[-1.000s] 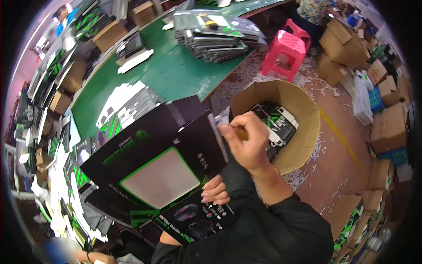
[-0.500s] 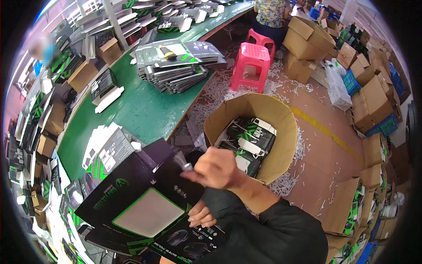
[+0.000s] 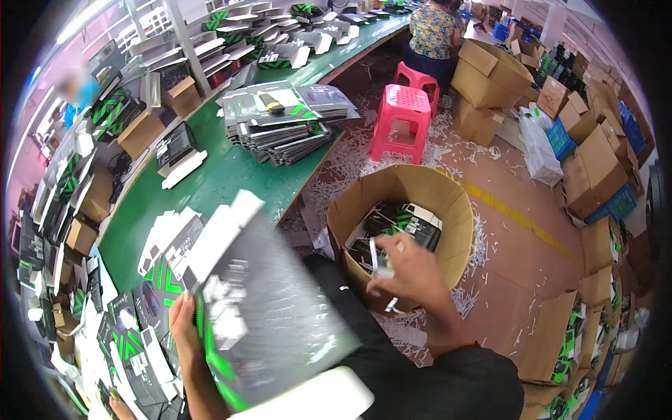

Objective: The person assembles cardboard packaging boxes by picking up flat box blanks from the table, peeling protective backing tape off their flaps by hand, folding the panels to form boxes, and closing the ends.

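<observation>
A black-and-grey printed cardboard box [image 3: 280, 301] with green trim and pale flaps lies tilted across my lap, blurred by motion. My left hand [image 3: 183, 323] grips its left edge, fingers closed on the board. Over the near side of a large brown carton [image 3: 455, 210], my right hand [image 3: 413, 269] has thumb and fingers apart. A thin white strip [image 3: 374, 257] is at those fingertips; blur hides whether it still clings. Inside the carton lie folded black-and-green boxes [image 3: 392, 218].
A green table [image 3: 217, 185] at left bears a stack of flat printed boards [image 3: 280, 140] with a yellow-and-black tool [image 3: 270, 103] on top. Pink stools [image 3: 400, 119] stand beyond the carton. Paper shreds [image 3: 350, 157] litter the floor. Open cartons [image 3: 549, 336] line the right. A person [image 3: 435, 31] sits at the back.
My right hand has moved right, from above the box to over the carton, with the white strip. The box has turned, showing its grey side, and my left hand is now at its left edge.
</observation>
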The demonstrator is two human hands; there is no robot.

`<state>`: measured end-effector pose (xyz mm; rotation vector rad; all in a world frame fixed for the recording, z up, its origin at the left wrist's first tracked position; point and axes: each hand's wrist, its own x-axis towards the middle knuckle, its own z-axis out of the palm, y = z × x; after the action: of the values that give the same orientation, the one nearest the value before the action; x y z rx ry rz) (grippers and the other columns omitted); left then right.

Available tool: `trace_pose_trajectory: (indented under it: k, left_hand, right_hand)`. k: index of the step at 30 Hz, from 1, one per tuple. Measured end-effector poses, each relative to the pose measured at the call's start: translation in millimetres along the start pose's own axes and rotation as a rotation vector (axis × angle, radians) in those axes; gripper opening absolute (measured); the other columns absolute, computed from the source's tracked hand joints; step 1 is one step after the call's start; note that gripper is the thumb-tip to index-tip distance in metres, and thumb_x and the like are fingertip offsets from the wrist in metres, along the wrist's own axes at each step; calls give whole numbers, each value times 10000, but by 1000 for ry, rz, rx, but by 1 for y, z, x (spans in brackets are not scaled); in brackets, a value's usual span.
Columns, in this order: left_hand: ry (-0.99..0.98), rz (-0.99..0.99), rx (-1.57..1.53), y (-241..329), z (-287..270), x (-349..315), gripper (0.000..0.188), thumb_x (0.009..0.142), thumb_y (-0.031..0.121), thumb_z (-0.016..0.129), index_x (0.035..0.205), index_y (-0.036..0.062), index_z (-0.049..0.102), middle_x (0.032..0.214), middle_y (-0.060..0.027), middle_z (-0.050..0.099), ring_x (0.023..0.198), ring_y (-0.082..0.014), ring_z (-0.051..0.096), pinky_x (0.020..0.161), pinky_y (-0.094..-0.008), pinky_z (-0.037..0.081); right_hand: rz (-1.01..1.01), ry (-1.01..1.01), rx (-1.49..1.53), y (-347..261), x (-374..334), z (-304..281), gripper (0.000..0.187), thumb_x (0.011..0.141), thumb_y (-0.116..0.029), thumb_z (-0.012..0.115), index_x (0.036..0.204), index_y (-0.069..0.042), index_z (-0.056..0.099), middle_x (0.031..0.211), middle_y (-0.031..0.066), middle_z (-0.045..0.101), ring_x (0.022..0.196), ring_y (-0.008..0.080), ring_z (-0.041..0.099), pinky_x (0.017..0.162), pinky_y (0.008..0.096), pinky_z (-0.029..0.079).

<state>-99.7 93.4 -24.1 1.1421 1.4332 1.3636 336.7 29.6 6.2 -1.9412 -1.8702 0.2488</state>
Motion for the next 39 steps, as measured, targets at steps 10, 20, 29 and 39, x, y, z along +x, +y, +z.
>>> trace_pose_trajectory:
  k: [10, 20, 29, 39]
  left_hand:
    - [-509, 578, 848, 102, 97, -40, 304, 991, 247, 545, 802, 11, 515, 684, -214, 557, 634, -456, 524, 615, -517, 394]
    - [-655, 124, 264, 68, 104, -126, 1271, 683, 405, 928, 1528, -110, 129, 1473, -320, 364, 1344, -368, 455, 1096, -459, 386]
    - [-114, -120, -331, 45, 87, -116, 487, 734, 54, 755, 1183, -19, 581, 921, -77, 682, 760, -162, 659, 697, -300, 545]
    - [-300, -256, -357, 34, 93, -125, 280, 847, 23, 739, 1106, -8, 635, 917, -47, 690, 798, -115, 650, 719, -257, 521]
  right_hand:
    - [-584, -118, 326, -65, 46, 36, 496, 785, -532, 783, 912, -70, 652, 806, 87, 652, 740, 313, 660, 638, 413, 503]
    - [-908, 390, 916, -110, 27, 8, 340, 789, -255, 859, 685, -63, 599, 631, 50, 550, 531, 219, 510, 470, 334, 366]
    - [-191, 60, 1035, -60, 18, 28, 443, 877, -283, 792, 1189, -40, 593, 1071, 69, 603, 923, 113, 560, 785, 279, 462]
    - [-23, -691, 1546, -27, -4, 57, 709, 806, -389, 845, 1306, -10, 515, 1147, 34, 614, 1043, 100, 562, 898, 268, 458]
